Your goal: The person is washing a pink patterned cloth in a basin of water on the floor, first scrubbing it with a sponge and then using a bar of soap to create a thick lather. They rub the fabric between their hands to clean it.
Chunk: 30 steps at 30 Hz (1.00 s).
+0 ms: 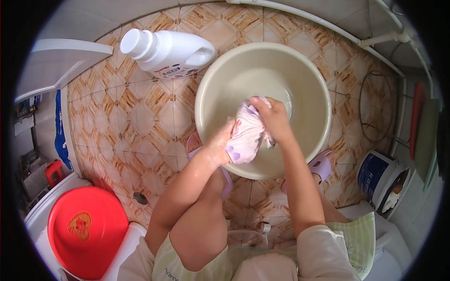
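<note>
A pale pink cloth [245, 136] with purple and red patches is bunched between my two hands, above a large cream basin [309, 126]. My left hand [221, 141] grips its left side, the fingers partly hidden by the fabric; that hand and wrist look wet. My right hand [273, 117] is closed round the upper right part, with its thumb on top of the bunched cloth. A loose end of the cloth hangs under my right hand. Some water shows on the basin's bottom; how deep it is I cannot tell.
Beyond the basin's left side lies a white detergent bottle [171, 50]. A red basin [86, 229] is at the lower left, near a floor drain [140, 197]. A white bucket [383, 180] stands at the right. Purple slippers [321, 165] are beside the cream basin on the tiled floor [136, 112].
</note>
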Motion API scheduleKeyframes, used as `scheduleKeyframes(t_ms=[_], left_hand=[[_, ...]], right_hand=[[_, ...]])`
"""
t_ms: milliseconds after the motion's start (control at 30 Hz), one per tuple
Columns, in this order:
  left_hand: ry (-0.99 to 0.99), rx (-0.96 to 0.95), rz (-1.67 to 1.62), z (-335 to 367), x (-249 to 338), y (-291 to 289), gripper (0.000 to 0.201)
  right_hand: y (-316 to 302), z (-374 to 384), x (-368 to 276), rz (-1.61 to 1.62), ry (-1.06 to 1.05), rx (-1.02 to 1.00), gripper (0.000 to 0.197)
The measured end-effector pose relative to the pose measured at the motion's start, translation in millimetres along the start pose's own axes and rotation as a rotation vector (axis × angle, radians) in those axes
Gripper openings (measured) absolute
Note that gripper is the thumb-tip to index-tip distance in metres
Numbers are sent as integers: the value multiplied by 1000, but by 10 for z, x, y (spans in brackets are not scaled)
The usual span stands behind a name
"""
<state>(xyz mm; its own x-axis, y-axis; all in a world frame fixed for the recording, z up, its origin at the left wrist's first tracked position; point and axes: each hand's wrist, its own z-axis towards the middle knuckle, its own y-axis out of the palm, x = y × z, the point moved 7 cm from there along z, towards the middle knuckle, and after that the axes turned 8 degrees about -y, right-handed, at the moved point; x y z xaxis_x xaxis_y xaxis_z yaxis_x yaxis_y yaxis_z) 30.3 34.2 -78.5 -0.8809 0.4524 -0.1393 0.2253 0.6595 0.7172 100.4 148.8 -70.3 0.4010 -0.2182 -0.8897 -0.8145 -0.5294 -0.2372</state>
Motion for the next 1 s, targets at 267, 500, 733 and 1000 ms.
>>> scheduleKeyframes(t_ms=[267, 500, 733, 1000], left_hand=[[330, -9, 430, -419, 472, 292, 41], [440, 194, 618, -272, 513, 84, 33], [63, -383, -108, 181, -93, 253, 35], [308, 136, 560, 258, 120, -251, 43]], right_hand=[[-177, -366, -76, 248, -80, -375, 29], [-55, -449, -104, 675, 24, 104, 25], [402, -514, -334, -428, -432, 292, 28], [567, -612, -510, -602, -622, 230, 43]])
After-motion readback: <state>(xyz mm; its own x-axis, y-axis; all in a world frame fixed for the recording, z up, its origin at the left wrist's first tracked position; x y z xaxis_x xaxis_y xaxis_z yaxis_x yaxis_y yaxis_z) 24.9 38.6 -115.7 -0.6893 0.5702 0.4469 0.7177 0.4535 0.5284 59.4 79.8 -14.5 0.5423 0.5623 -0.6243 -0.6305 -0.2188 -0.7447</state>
